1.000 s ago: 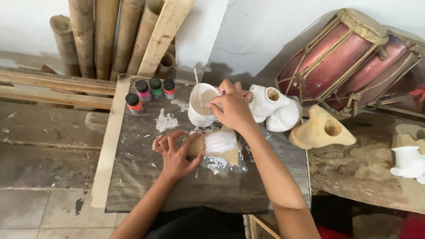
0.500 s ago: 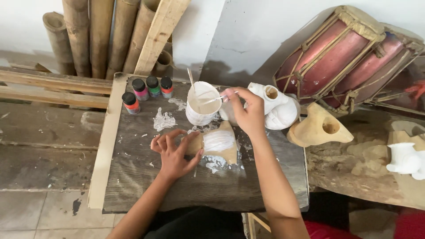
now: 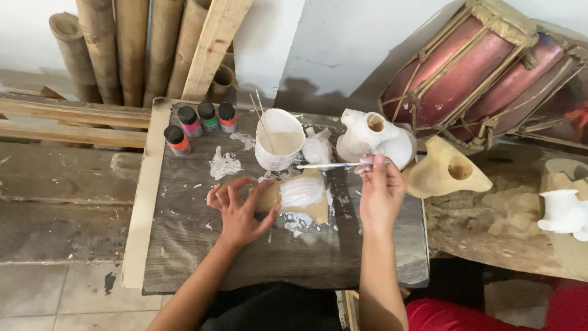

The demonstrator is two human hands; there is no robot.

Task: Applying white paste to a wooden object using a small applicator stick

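**Half-painted wooden piece under my hands**

The wooden piece (image 3: 300, 196) lies at the middle of the tabletop (image 3: 184, 245), its centre coated white and its edges bare tan. My left hand (image 3: 240, 211) rests at its nine o'clock side, fingers curled and spread, the thumb pressed against the piece's edge. My right hand (image 3: 381, 193) hovers at three o'clock, fingertips pinching a thin brush (image 3: 331, 165) that lies level and points toward nine o'clock, above the piece. At twelve o'clock stands a white cup (image 3: 279, 140) of pale paint with two thin sticks in it. Four small paint bottles (image 3: 199, 122) cluster at ten o'clock. At two o'clock sit a white-painted mask (image 3: 373, 138) and a bare tan one (image 3: 444, 171).
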